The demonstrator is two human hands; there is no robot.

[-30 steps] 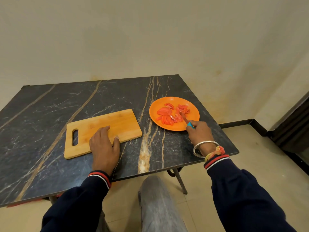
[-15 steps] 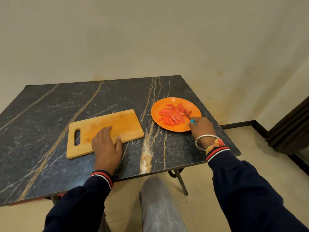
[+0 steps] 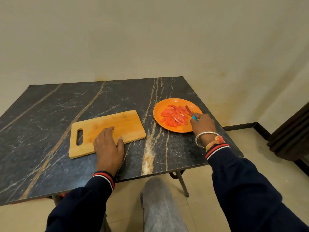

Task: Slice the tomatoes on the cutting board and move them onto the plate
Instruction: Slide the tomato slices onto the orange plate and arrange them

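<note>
Dark marbled bench [image 3: 50, 114]: my left hand [image 3: 108, 146] lies flat, open, on the bare cutting board [image 3: 107, 129]; at three o'clock my right hand [image 3: 203, 124] grips the knife [image 3: 190, 113] over tomato slices [image 3: 174, 117] on the plate [image 3: 160, 107].
</note>
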